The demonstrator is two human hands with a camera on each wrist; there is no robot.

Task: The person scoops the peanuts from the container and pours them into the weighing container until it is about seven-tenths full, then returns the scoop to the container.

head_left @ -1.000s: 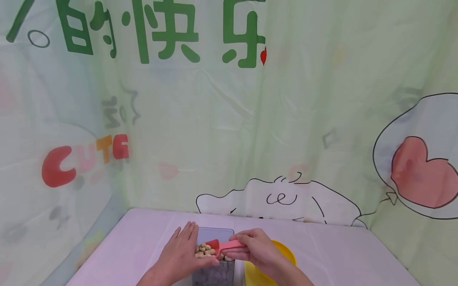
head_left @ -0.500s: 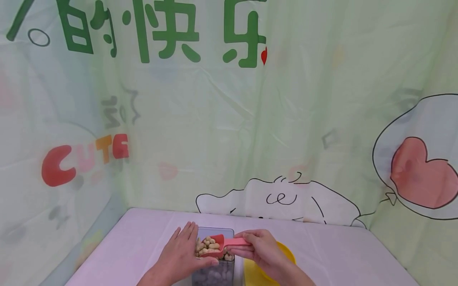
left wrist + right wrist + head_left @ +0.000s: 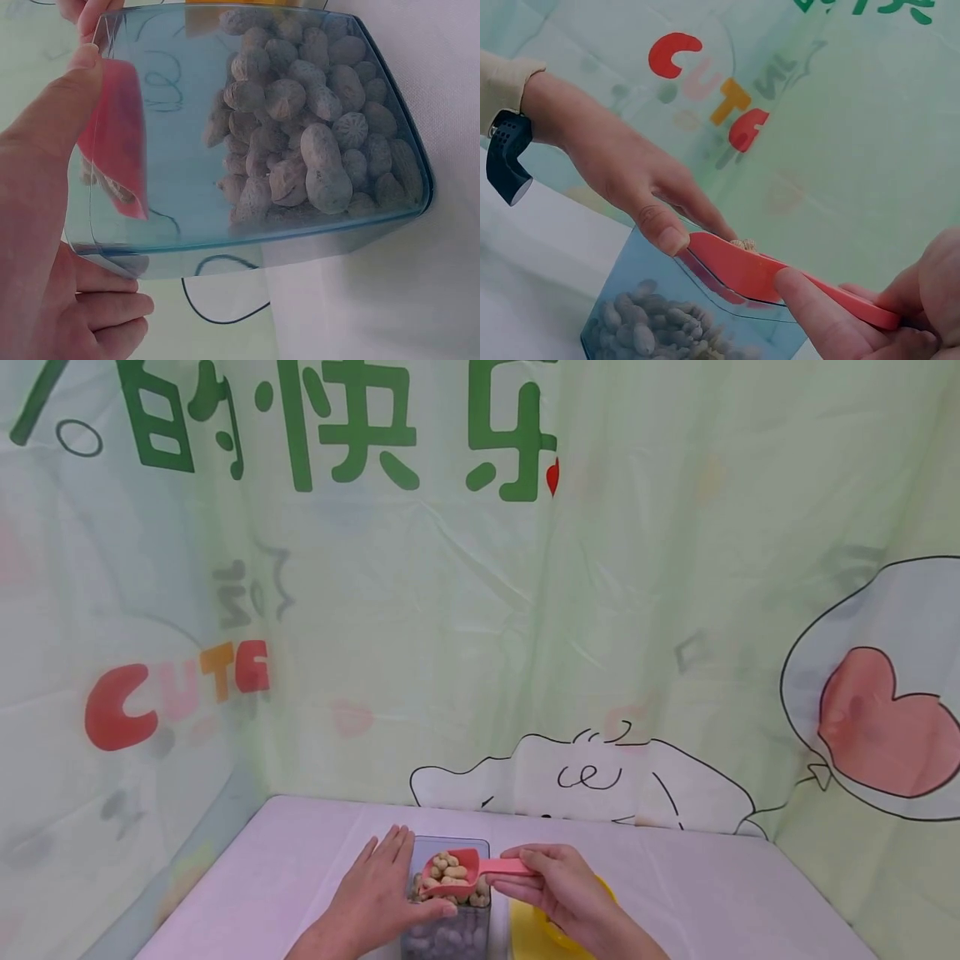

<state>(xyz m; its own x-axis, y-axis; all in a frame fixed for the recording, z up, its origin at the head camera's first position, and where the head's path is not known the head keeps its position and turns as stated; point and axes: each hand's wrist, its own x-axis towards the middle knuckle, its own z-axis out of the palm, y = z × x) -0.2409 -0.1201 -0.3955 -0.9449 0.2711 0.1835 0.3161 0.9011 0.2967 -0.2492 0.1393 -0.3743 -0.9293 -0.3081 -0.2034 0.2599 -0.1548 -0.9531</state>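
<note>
A clear bluish plastic container [image 3: 452,843] with unshelled peanuts [image 3: 281,142] heaped inside stands at the table's near middle. My left hand [image 3: 375,893] rests along its left side with the fingers straight, the thumb lying over the near rim. Between thumb and fingers my right hand [image 3: 562,885] pinches the handle of a red scoop [image 3: 471,862]. Several peanuts lie in the scoop, which is held roughly level over the container's mouth. In the right wrist view the side of the scoop [image 3: 742,266] shows at the rim, near the left thumb.
Partly hidden under the right forearm is a yellow round dish [image 3: 553,935], with a paler yellow flat piece [image 3: 525,927] beside it. The table has a pale lilac cover [image 3: 300,843]. Printed curtains [image 3: 600,635] hang behind and at both sides.
The loaded scoop has come up out of the peanuts and levelled, shifting slightly right with my right hand. My left hand has stayed at the container.
</note>
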